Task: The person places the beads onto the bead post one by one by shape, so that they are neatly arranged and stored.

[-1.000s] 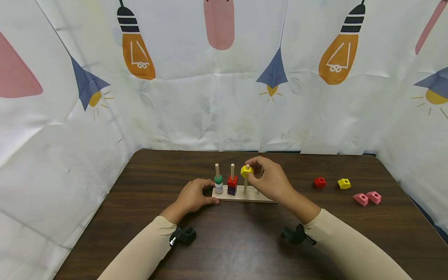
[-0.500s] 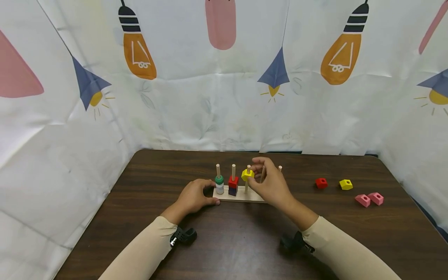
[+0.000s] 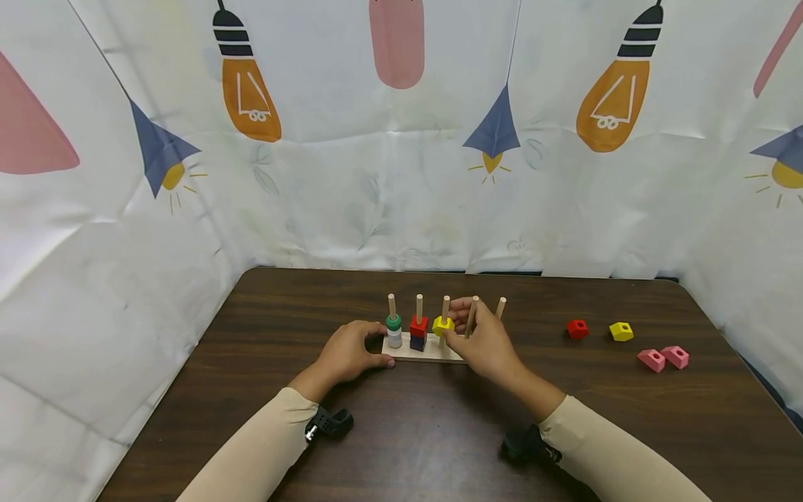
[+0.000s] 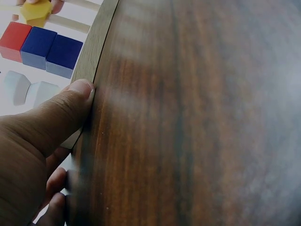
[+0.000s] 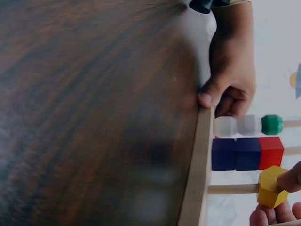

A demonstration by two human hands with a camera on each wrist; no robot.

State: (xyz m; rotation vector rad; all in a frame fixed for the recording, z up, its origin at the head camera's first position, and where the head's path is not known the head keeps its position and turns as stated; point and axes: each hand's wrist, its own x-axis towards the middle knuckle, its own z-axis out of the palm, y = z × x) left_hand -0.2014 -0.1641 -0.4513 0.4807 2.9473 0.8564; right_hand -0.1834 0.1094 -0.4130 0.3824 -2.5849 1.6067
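On my head feed I see two long, plain sleeves in pale cream, the left sleeve softly creased around its cuff and the right sleeve looking smooth. The left grip and right grip are bare hands. Beside the cuffs I can make out a rounded black left wrist camera, with a small silvery piece next to it, and a chunky black right wrist camera, its finer details too dark for me to read.
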